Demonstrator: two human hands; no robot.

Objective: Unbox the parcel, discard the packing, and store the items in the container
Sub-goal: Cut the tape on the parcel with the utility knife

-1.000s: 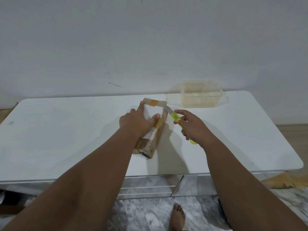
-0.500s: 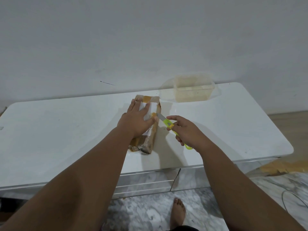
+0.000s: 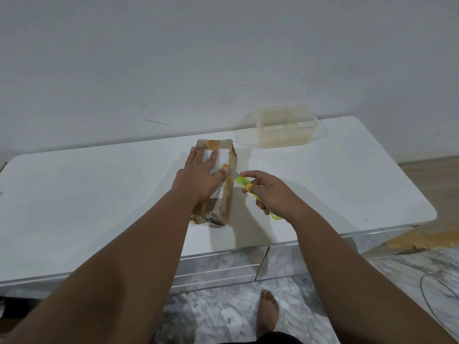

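A brown cardboard parcel [image 3: 224, 204] wrapped in tape, with a white label on top, lies lengthwise on the white table [image 3: 99, 194]. My left hand [image 3: 198, 177] presses flat on its top, fingers spread over the label. My right hand [image 3: 270, 192] grips a yellow-green utility knife [image 3: 243, 182]; its blade touches the parcel's right top edge next to my left thumb. A clear plastic container [image 3: 285, 130] stands open at the back of the table, right of the parcel.
A white wall rises right behind the table. The table's front edge runs above mirrored drawers [image 3: 223, 266]. My bare foot [image 3: 267, 311] stands on the marble floor. Brown packing scraps [image 3: 409, 240] and a thin cable [image 3: 437, 291] lie on the floor at right.
The knife has slid along the parcel's right edge from the far end toward me. My left hand has flattened on the parcel's top. The camera view has shifted.
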